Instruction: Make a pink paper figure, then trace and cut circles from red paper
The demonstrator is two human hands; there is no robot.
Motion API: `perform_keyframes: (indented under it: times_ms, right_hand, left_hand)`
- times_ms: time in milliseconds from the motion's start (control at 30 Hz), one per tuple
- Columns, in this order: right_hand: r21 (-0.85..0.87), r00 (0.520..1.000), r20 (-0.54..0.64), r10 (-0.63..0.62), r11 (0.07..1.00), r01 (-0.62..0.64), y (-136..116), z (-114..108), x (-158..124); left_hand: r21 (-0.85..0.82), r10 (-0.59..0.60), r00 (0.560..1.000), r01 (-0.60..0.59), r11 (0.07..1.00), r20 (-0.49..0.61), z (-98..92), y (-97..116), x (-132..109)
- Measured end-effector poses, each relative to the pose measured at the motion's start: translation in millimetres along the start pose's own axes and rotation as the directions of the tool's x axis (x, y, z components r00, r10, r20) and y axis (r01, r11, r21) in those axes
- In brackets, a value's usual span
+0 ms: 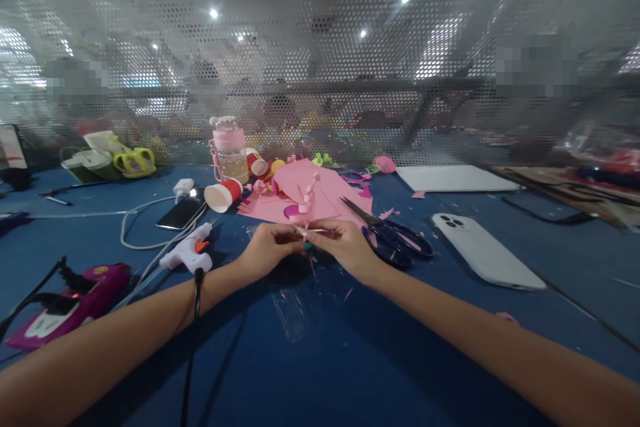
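Two hands meet at frame centre: left hand (pixel 267 250) and right hand (pixel 345 247) both pinch a pink piece (pixel 303 231). Scissors (pixel 395 237) lie just right, glue gun (pixel 193 250) left.

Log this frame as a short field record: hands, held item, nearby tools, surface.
left hand: pinching the pink paper craft
right hand: pinching the same piece from the other side
right of hands: scissors, white phone face down
left of hands: white glue gun, magenta glue gun
behind hands: pink paper sheets, red paper cup on its side
surface: blue table
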State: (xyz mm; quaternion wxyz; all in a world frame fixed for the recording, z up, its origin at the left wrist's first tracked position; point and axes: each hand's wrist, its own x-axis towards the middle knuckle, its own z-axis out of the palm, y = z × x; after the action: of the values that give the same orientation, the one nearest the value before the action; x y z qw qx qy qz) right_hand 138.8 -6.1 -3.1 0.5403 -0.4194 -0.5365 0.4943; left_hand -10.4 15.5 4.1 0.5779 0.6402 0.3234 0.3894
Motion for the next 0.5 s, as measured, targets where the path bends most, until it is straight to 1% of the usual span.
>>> perform_keyframes:
  times_ms: [133,267,333,400,433,500]
  right_hand:
    - [0.050,0.991,-0.133,0.020,0.999,-0.014,1.3,2.5,-0.4]
    - [0.129,0.986,-0.166,0.032,0.992,-0.011,4.4,1.1,1.1]
    - [0.194,0.983,-0.180,0.027,0.981,0.008,4.8,-1.3,3.2]
    - [0.234,0.983,-0.184,0.011,0.972,0.033,4.1,-4.8,5.5]
    - [0.240,0.983,-0.185,0.003,0.970,0.042,3.3,-6.8,6.5]
    - [0.240,0.980,-0.201,-0.006,0.969,0.055,1.7,-11.0,7.9]
  left_hand:
    - [0.024,-0.004,1.000,0.003,1.000,0.029,-1.8,-4.0,1.3]
    - [0.086,0.003,1.000,-0.003,0.996,-0.004,-3.1,-6.2,0.7]
    - [0.181,0.023,1.000,-0.019,0.983,-0.021,-2.4,-5.3,-0.6]
    - [0.339,0.064,0.998,-0.054,0.939,-0.020,-1.1,-3.0,-2.0]
    - [0.430,0.092,0.996,-0.077,0.900,-0.014,-0.5,-1.3,-2.9]
    - [0.597,0.153,0.988,-0.130,0.791,0.013,-0.5,2.8,-6.2]
